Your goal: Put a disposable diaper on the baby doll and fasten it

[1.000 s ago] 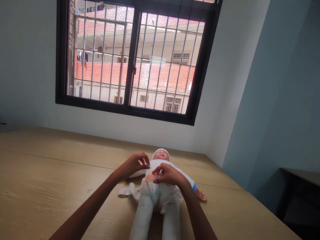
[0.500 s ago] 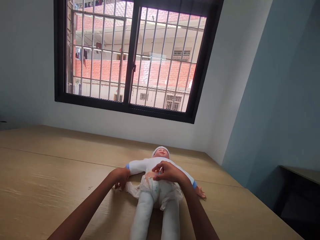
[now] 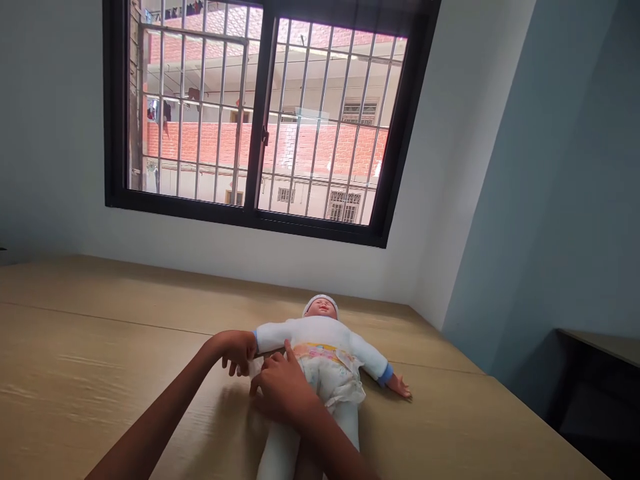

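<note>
The doll (image 3: 320, 340) lies face-up on the wooden table (image 3: 100, 347), its diaper (image 3: 333, 373) soft, light and crumply, best gripped by its side flap. At nine o'clock of its waist, the left hand (image 3: 239, 348) seems to pinch that flap with curled fingers, while the right hand (image 3: 280, 390) presses down beside it, fingers loosely together.

No readable txt anywhere in my view. Diaper (image 3: 327, 370) on doll (image 3: 320, 347) under my hands has coloured band & faint print, too blurred to make out letters or brand. Doll's white top & cap: plain, no label seen. Table (image 3: 100, 347): bare wood grain, no marks legible. Window (image 3: 260, 120) & bldg outside: bricks, bars, no signs or nos. readable.
</note>
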`<state>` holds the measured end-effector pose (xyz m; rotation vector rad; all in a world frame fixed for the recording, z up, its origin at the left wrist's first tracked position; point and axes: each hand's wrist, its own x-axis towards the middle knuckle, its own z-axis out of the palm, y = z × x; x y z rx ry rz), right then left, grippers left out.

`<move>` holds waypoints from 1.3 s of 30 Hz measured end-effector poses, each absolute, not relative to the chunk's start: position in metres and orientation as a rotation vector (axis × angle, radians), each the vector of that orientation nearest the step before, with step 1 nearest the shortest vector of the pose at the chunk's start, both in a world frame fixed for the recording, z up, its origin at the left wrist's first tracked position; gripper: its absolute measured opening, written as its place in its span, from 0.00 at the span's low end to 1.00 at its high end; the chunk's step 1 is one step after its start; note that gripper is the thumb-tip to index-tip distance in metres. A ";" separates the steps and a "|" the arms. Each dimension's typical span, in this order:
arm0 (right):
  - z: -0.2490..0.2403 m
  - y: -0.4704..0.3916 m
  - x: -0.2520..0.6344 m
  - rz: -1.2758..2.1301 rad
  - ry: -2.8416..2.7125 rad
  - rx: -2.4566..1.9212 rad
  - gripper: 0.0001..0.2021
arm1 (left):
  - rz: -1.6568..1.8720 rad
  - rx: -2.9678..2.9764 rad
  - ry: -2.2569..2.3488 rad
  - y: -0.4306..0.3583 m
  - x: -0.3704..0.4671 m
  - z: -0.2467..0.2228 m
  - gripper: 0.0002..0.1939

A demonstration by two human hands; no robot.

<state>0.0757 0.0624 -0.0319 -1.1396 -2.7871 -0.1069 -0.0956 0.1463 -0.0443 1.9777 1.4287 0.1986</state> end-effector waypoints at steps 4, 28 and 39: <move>-0.037 0.072 0.080 -0.198 -2.766 -1.163 0.11 | 0.161 1.916 1.459 0.138 -0.094 -0.024 0.09; 0.007 0.105 0.166 0.451 -2.381 -1.302 0.16 | 0.780 1.790 1.099 0.109 -0.030 -0.001 0.18; 0.006 0.112 0.165 0.580 -2.495 -1.156 0.08 | 0.946 1.935 1.151 0.094 0.001 -0.011 0.14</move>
